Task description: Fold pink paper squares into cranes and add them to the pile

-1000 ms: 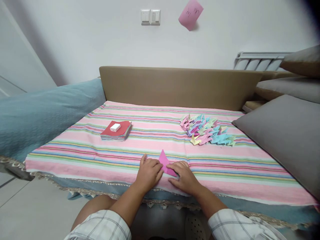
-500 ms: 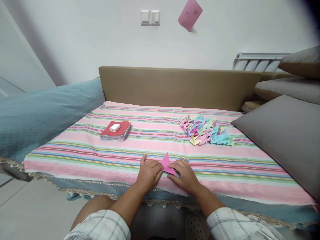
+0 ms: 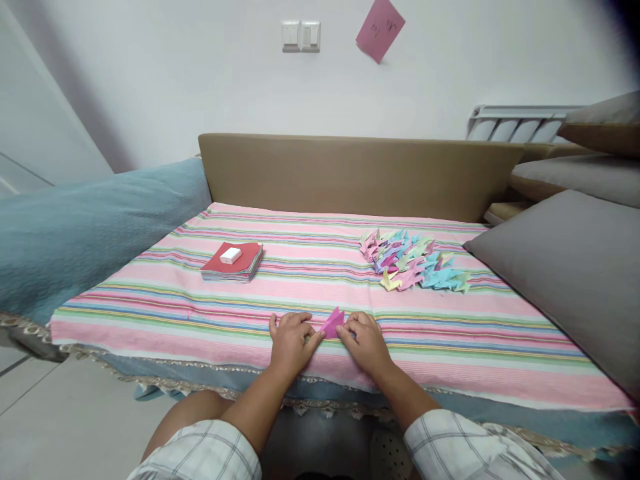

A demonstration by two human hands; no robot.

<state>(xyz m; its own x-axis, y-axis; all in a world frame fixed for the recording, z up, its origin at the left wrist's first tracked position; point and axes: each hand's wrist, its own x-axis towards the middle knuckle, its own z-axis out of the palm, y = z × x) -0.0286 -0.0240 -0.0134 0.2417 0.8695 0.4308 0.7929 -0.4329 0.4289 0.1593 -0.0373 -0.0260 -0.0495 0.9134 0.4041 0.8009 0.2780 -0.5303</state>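
A small folded piece of magenta origami paper is between my two hands, low over the striped cloth, its points facing away from me. My left hand has its thumb and fingers on the paper's left corner, with the little finger sticking out to the side. On the right edge, my right hand pinches the paper between thumb and curled fingers. Beyond, to the right, lies a cluster of folded paper cranes in pink, blue, purple, green and yellow.
A stack of square coloured paper, red on top, lies at the left with a white charger-like block on it. Grey cushions pile up at the right. The striped cloth covers the seat before a brown backrest.
The magenta paper has gone from a wide triangle to a narrower shape with two points at the top. My right hand has shifted its grip along the right side, and my left fingers have spread.
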